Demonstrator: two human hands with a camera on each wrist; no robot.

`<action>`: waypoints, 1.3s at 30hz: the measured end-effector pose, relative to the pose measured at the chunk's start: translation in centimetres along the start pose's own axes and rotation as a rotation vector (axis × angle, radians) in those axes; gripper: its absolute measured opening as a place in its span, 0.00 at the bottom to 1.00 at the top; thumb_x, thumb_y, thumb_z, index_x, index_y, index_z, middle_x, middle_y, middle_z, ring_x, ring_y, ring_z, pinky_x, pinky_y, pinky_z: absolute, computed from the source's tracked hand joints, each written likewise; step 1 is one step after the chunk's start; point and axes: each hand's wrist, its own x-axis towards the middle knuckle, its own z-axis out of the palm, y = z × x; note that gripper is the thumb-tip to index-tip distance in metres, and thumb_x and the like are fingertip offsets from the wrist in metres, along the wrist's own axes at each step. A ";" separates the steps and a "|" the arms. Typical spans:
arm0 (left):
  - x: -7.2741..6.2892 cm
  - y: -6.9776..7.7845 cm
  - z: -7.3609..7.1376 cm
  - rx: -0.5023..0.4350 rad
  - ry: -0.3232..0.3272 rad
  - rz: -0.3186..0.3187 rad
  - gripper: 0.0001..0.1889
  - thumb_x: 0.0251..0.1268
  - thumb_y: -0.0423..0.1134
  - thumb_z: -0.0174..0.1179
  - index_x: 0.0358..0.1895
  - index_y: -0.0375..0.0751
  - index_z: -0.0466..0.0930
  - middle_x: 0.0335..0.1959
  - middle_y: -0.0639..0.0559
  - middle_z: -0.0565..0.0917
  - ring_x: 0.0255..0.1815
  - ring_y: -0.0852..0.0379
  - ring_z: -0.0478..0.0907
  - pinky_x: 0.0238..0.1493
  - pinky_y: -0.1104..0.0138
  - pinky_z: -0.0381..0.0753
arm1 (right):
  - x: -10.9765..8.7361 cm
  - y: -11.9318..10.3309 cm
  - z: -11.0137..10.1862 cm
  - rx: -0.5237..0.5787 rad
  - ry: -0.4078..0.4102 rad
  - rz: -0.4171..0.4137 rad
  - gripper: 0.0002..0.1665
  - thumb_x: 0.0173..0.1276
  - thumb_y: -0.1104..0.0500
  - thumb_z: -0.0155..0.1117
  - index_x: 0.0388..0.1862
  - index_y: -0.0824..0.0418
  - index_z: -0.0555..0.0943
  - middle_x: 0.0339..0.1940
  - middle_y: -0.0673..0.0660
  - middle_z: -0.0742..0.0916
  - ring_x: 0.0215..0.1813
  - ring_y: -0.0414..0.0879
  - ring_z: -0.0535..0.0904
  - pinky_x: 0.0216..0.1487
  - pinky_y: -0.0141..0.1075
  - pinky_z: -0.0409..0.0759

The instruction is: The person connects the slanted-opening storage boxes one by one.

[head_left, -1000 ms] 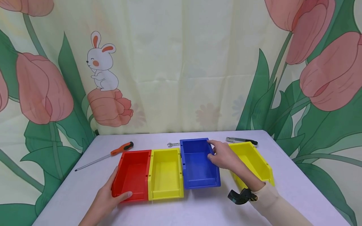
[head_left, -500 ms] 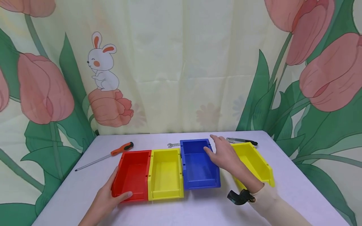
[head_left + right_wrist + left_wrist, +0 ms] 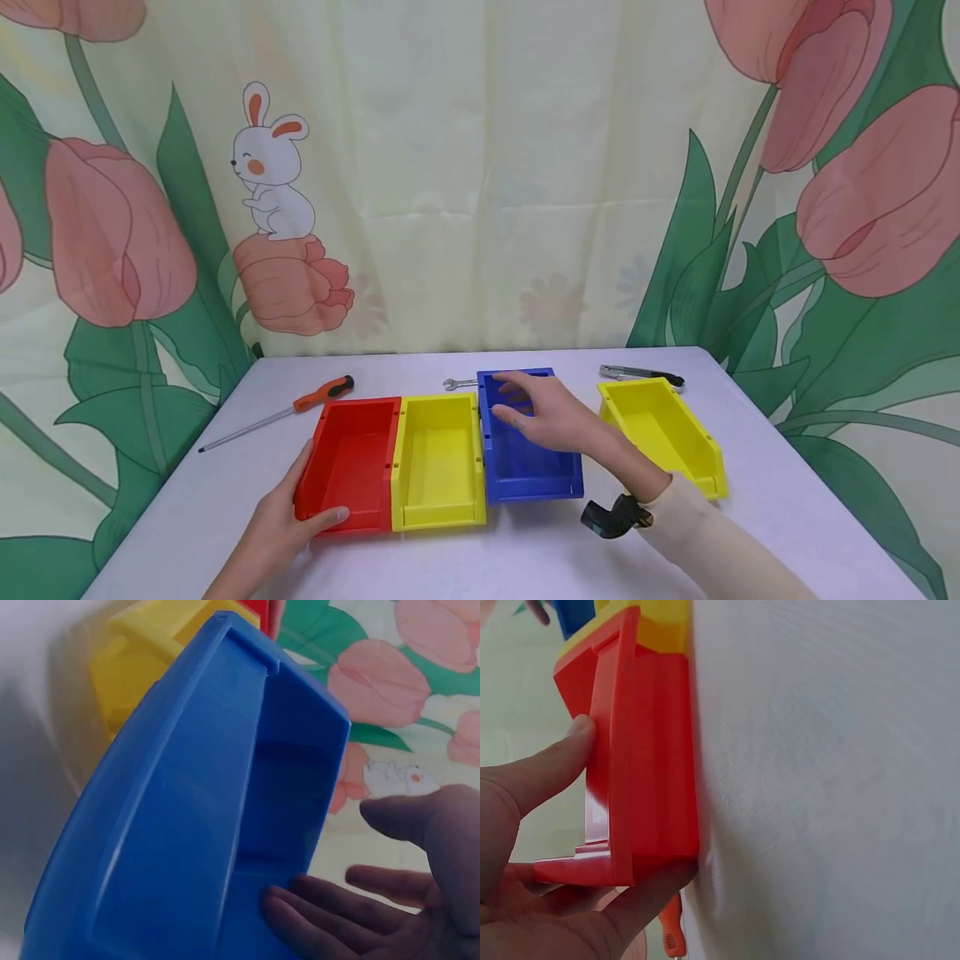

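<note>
We see pale counter (image 3: 525,558) carrying side-by-side row, left to right: red storage bin (image 3: 360,450), yellow storage bin (image 3: 440,454), blue storage bin (image 3: 525,471). Blue storage bin ends row on right, set farther back than yellow neighbour; long axis runs roughly front to back. Right hand (image 3: 543,408) is nearer, over its far half: fingers spread loosely, gripping nothing; contact we cannot tell. Left hand (image 3: 281,512), at row's opposite end, grips red storage bin's outer front corner, thumb over rim.

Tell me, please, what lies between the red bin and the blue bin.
The head view shows a yellow bin between the red bin and the blue bin.
</note>
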 end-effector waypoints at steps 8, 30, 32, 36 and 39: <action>0.0 0.0 0.1 0.005 0.004 -0.009 0.72 0.46 0.51 0.86 0.89 0.48 0.39 0.79 0.32 0.64 0.73 0.29 0.68 0.51 0.49 0.93 | 0.6 -0.1 1.0 0.008 -0.171 -0.001 0.33 0.82 0.47 0.60 0.82 0.52 0.69 0.69 0.57 0.86 0.69 0.53 0.84 0.70 0.55 0.84; 0.2 0.0 0.1 0.021 -0.003 0.007 0.72 0.48 0.50 0.85 0.89 0.47 0.39 0.79 0.32 0.64 0.73 0.29 0.68 0.52 0.48 0.92 | 0.6 -0.4 1.3 -0.058 -0.231 0.016 0.38 0.82 0.44 0.60 0.85 0.53 0.65 0.76 0.60 0.81 0.75 0.57 0.79 0.75 0.56 0.78; 0.2 -0.1 0.2 0.020 -0.001 0.005 0.72 0.47 0.49 0.85 0.89 0.47 0.39 0.79 0.32 0.64 0.72 0.29 0.68 0.52 0.49 0.92 | 0.6 -0.4 1.4 -0.062 -0.232 0.012 0.38 0.82 0.44 0.60 0.85 0.54 0.65 0.75 0.60 0.82 0.75 0.57 0.80 0.75 0.57 0.79; 0.2 -0.2 0.1 0.025 0.001 0.012 0.73 0.46 0.50 0.86 0.89 0.47 0.39 0.79 0.32 0.64 0.72 0.30 0.69 0.52 0.49 0.93 | 0.7 -0.4 1.7 -0.067 -0.234 0.008 0.39 0.82 0.44 0.59 0.85 0.55 0.64 0.75 0.60 0.82 0.75 0.57 0.80 0.75 0.56 0.78; 0.2 -0.3 0.1 0.024 0.000 0.015 0.73 0.46 0.50 0.86 0.89 0.47 0.39 0.79 0.32 0.64 0.72 0.29 0.69 0.51 0.49 0.93 | 0.7 -0.2 1.9 -0.062 -0.231 0.013 0.39 0.82 0.43 0.60 0.85 0.55 0.64 0.76 0.60 0.81 0.75 0.57 0.79 0.75 0.56 0.79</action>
